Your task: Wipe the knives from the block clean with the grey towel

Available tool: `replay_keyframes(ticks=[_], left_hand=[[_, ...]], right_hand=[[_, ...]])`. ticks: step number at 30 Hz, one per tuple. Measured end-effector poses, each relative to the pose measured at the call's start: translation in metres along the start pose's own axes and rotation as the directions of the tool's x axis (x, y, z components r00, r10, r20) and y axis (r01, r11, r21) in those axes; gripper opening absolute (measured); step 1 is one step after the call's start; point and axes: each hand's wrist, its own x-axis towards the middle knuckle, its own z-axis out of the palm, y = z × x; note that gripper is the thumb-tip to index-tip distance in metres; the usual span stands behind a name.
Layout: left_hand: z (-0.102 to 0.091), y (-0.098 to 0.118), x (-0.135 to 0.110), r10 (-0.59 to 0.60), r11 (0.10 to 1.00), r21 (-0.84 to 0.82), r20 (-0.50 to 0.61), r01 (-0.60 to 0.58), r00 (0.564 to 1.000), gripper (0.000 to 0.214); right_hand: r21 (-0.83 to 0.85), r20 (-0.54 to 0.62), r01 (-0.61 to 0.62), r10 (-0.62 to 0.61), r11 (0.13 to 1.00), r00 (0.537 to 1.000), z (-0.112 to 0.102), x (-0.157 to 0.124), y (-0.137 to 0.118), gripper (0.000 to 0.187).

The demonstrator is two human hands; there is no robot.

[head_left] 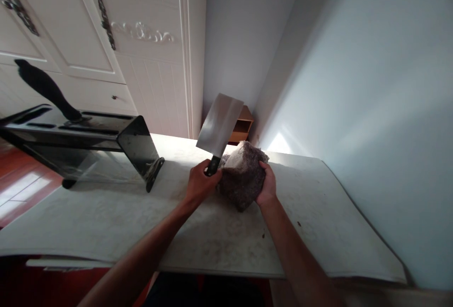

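Note:
My left hand [203, 182] is closed around the black handle of a cleaver [220, 125], its broad metal blade tilted up and away from me. Beside it, my right hand [267, 185] grips the right side of a bunched grey-brown cloth [244, 174], which looks like a rag or towel. The cloth's left edge meets my left hand; whether those fingers also hold it I cannot tell. Both hands are over the white table [212, 236]. The blade stands above and left of the cloth, apart from its main bulk.
A black-framed knife block [134, 149] with clear sides stands at the left, one black handle [49, 89] rising from it. Pale cabinets [152, 71] are behind. A wall [389, 108] borders the table's right side. Small dark specks [299, 224] lie near my right forearm.

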Motion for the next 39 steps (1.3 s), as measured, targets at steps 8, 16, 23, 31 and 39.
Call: replay_keyframes(ticks=[8,16,23,31,39], left_hand=[[-0.011,-0.004,0.005,-0.010,1.000,0.021,-0.057,0.011,0.998,0.017],[-0.004,0.005,-0.006,-0.113,0.968,-0.193,0.230,0.159,0.967,0.041],[-0.006,0.000,-0.003,-0.091,0.986,-0.118,0.222,0.119,0.971,0.035],[-0.005,-0.008,0.002,0.083,0.989,0.115,0.088,-0.093,0.993,0.028],[0.000,-0.014,0.001,-0.024,0.999,-0.039,0.272,0.036,0.962,0.034]], right_hand=[[-0.003,-0.125,0.032,-0.032,0.999,0.992,-0.006,0.006,-0.005,0.023],[-0.140,0.006,-0.024,0.025,0.990,1.000,-0.003,-0.003,0.000,0.025],[-0.178,0.024,0.081,-0.078,0.981,0.997,0.001,-0.007,0.005,0.029],[-0.317,0.043,0.250,-0.250,0.915,0.967,-0.002,-0.009,0.002,0.037],[-0.334,0.080,0.158,-0.139,0.929,0.987,0.000,-0.008,0.002,0.040]])
